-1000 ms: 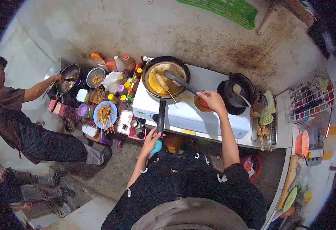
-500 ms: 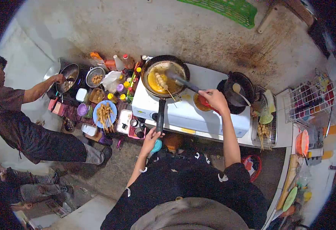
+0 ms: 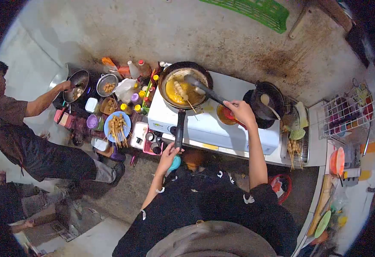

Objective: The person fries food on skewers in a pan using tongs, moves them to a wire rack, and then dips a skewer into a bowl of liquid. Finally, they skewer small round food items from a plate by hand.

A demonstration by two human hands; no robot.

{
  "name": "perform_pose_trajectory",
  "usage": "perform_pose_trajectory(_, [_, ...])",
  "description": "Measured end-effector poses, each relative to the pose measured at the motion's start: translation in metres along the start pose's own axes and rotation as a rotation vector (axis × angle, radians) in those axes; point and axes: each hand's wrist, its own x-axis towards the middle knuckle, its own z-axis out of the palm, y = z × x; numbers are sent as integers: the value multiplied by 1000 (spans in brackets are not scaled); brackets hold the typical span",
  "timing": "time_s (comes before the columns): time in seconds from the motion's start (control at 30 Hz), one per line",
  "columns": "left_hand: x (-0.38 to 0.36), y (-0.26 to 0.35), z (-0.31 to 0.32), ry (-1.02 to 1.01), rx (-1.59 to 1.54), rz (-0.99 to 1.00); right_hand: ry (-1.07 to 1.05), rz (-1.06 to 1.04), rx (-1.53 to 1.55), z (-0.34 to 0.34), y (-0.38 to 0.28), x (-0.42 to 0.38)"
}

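Note:
My left hand (image 3: 168, 156) is closed around the end of the black handle of a frying pan (image 3: 180, 130). The pan sits on the left part of the white stove (image 3: 221, 131). Inside it, a skewer of round balls (image 3: 180, 91) lies in yellow, egg-like liquid, its stick reaching over the near rim. My right hand (image 3: 240, 112) grips a dark-handled spatula (image 3: 211, 93), whose blurred head is over the pan beside the skewer. Under my right wrist, a bowl of orange-red sauce (image 3: 226, 115) with a red utensil stands on the stove.
A dark wok (image 3: 266, 102) with a ladle occupies the stove's right side. Skewers lie in a tray (image 3: 302, 155) further right. On the left are a blue plate of skewers (image 3: 124, 121), bottles and a strainer (image 3: 106, 85). A co-worker (image 3: 20, 124) holds another pan (image 3: 78, 85).
The spatula head has shifted slightly within the pan, and my right hand has moved a little with it. My left hand stays on the handle. Another person's legs at lower left have moved.

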Motion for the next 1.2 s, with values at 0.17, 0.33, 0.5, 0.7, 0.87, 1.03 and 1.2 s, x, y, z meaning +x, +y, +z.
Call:
perform_pose_trajectory(0.17, [0, 0, -1, 3, -10, 2, -36, -1, 33, 4, 6, 4])
perform_pose_trajectory(0.33, [2, -2, -2, -2, -35, -6, -20, -14, -31, 7, 5, 4])
perform_pose_trajectory(0.5, [0, -1, 0, 31, -23, -31, -17, 40, -12, 6, 3, 4])
perform_pose_trajectory(0.7, [0, 0, 0, 11, -4, -4, -21, 45, 41, 4, -4, 2])
perform_pose_trajectory(0.87, [-2, 4, 2, 37, -9, -22, 55, -15, -106, 13, 0, 5])
perform_pose_trajectory(1.03, [-6, 12, 5, 46, 55, -3, -7, 78, -18, 10, -8, 5])
perform_pose_trajectory(1.2, [-3, 6, 3, 31, 11, -14, -27, 55, 39, 15, 5, 10])
